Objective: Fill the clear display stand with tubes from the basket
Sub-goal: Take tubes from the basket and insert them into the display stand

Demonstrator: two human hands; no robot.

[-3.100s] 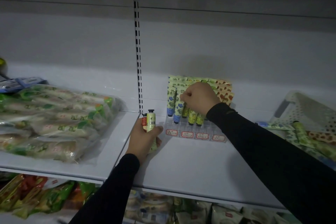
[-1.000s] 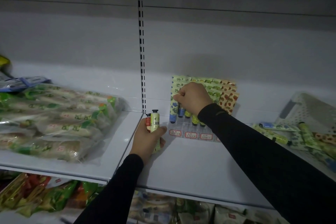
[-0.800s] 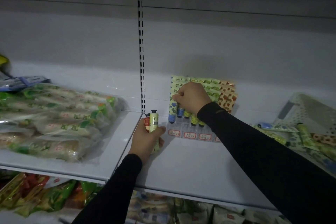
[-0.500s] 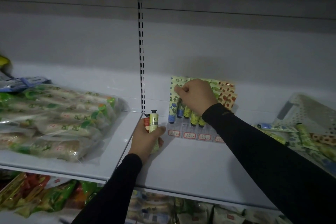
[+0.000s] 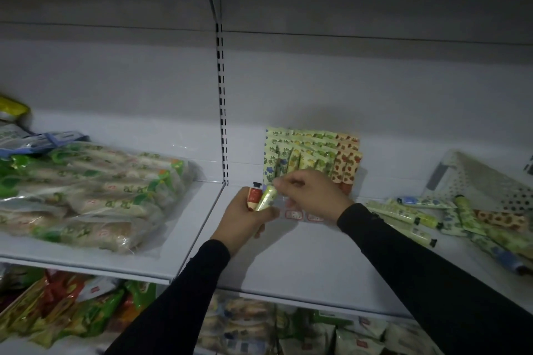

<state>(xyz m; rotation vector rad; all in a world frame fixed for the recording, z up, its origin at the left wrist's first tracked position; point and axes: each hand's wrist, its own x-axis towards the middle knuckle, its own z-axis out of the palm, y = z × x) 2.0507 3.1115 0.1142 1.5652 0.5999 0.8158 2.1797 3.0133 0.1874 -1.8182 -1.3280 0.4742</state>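
Observation:
The clear display stand [image 5: 294, 214] sits at the back of the white shelf, with red labels along its front. Several patterned tubes [image 5: 305, 153] stand in it in rows. My left hand [image 5: 242, 219] grips two tubes upright in front of the stand's left end: a red tube [image 5: 254, 196] and a yellow-green tube [image 5: 266, 197]. My right hand [image 5: 314, 193] is in front of the stand, and its fingertips pinch the top end of the yellow-green tube. At the right, the white perforated basket [image 5: 476, 179] lies tipped, with loose tubes [image 5: 415, 216] spilled beside it.
Clear bags of green-printed packets [image 5: 86, 190] fill the left shelf. A slotted upright [image 5: 220, 95] divides the two shelves. More packets [image 5: 72, 311] lie on the shelf below. Bare shelf surface [image 5: 302, 268] lies in front of the stand.
My right hand has left the tubes in the stand and come down and left to the yellow-green tube in my left hand. That tube now tilts to the right.

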